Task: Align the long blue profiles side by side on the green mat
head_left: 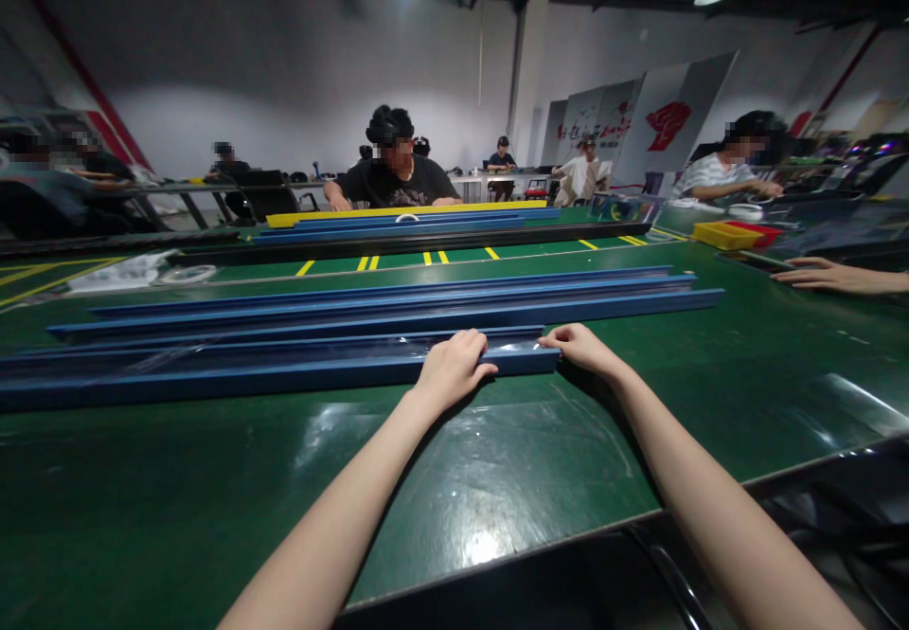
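At the right end of the near blue channel: two hands on, film loose inside

Near blue channel point(284, 374) lies lengthwise on the green tabletop point(234, 478), open side up, its left end running out of view. My left hand point(454, 365) is over the near wall close to the right end, fingers inside, thumb outside; I read that as clamped on the wall. My right hand point(579, 346) is at the end itself, fingertips drawn together. Whether they pinch clear film point(507, 347) or the channel's lip, I cannot tell.

Risks, as I judge them:
- Film looks thin, slick and creased. A pull askew from my right fingers could wrinkle it, tear it or let it slip free.
- Both hands work one end of a long piece. Pressing or tugging unevenly could swing the far end, or slide the whole length across the glossy surface.
- Blue channels point(639, 306) lie close behind, roughly parallel. A sideways shove could knock or scuff them.
- Edges at the cut end may be sharp; a slipping right hand could rub a fingertip there.
- Squeezing hard with my left could pinch the wall inward, if it is flexible.
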### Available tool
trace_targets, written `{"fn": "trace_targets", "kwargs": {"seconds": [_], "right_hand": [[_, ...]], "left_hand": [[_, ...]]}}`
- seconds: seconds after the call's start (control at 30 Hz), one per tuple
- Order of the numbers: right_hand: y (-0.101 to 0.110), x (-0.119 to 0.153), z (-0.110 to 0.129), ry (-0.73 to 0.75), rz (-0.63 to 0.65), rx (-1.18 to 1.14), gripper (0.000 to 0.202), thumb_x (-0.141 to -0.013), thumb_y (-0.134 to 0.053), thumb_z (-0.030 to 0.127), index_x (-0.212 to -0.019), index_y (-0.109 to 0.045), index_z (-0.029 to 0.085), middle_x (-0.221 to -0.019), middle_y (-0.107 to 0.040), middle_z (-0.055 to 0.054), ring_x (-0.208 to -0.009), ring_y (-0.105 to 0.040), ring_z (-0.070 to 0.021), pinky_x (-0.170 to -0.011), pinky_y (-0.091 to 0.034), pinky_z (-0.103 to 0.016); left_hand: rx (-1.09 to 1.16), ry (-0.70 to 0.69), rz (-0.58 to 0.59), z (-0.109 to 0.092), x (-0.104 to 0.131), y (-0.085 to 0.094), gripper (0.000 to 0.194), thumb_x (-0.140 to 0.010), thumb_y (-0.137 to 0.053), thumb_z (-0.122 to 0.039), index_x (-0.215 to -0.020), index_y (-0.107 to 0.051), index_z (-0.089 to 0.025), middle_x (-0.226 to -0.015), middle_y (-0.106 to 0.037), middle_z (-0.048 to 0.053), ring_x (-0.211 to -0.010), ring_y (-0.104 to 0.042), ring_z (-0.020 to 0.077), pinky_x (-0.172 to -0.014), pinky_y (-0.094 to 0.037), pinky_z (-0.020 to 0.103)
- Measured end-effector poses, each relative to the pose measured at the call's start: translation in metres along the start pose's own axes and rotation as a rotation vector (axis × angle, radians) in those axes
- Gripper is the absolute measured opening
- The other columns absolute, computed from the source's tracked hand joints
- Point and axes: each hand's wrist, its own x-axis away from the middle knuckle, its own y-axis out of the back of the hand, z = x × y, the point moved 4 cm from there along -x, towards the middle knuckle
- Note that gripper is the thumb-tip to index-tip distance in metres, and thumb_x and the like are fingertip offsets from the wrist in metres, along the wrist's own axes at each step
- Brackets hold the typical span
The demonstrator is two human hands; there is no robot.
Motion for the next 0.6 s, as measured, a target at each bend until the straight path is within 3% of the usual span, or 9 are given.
{"fn": "trace_targets", "kwargs": {"seconds": [0.6], "right_hand": [[0.0007, 0.0019, 0.0040, 0.006, 0.001, 0.049, 0.038, -0.063, -0.049, 0.050, -0.057, -0.057, 0.014, -0.049, -0.047, 0.000, -0.048, -0.039, -0.0094, -0.048, -0.026, -0.024]], "left_hand": [[-0.072, -0.049, -0.052, -0.0034, 0.0005, 0.0032, 0.026, -0.080, -0.049, -0.043, -0.080, -0.050, -0.018, -0.084, -0.055, 0.003, -0.081, -0.050, 0.0158, -0.068, -0.039, 0.026]]}}
